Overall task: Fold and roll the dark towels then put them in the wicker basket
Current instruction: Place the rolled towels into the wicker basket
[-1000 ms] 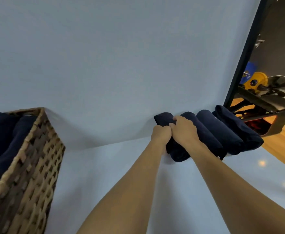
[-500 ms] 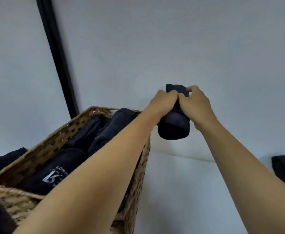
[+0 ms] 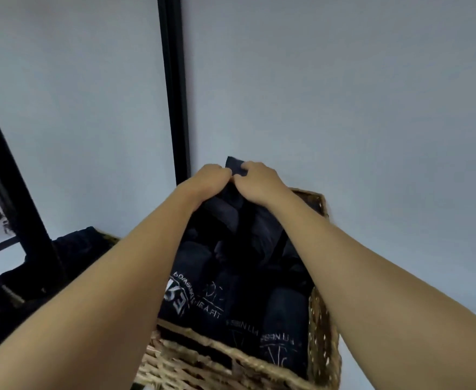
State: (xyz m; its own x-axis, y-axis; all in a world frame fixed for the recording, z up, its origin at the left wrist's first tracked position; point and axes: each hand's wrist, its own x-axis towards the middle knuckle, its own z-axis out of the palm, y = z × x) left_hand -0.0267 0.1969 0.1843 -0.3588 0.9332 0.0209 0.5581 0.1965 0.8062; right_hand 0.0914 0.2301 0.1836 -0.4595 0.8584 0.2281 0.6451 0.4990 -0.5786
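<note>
A rolled dark towel [image 3: 234, 167] is held over the far end of the wicker basket [image 3: 320, 319]. My left hand [image 3: 207, 180] and my right hand [image 3: 259, 180] grip it side by side, fingers curled round its top. Most of the roll is hidden behind my hands. Inside the basket lie several rolled dark towels [image 3: 231, 291], some showing white printed lettering. My forearms stretch over the basket from the near side.
A pale wall stands right behind the basket. A black vertical post [image 3: 173, 94] rises behind its far left corner. More dark cloth [image 3: 48, 271] is heaped left of the basket, beside a slanted black frame bar [image 3: 8, 178]. White surface shows at the right.
Both hands lifted the roll from the row of towels at the right and carried it left. It now hangs over the basket's far end, and the view has swung left with it.
</note>
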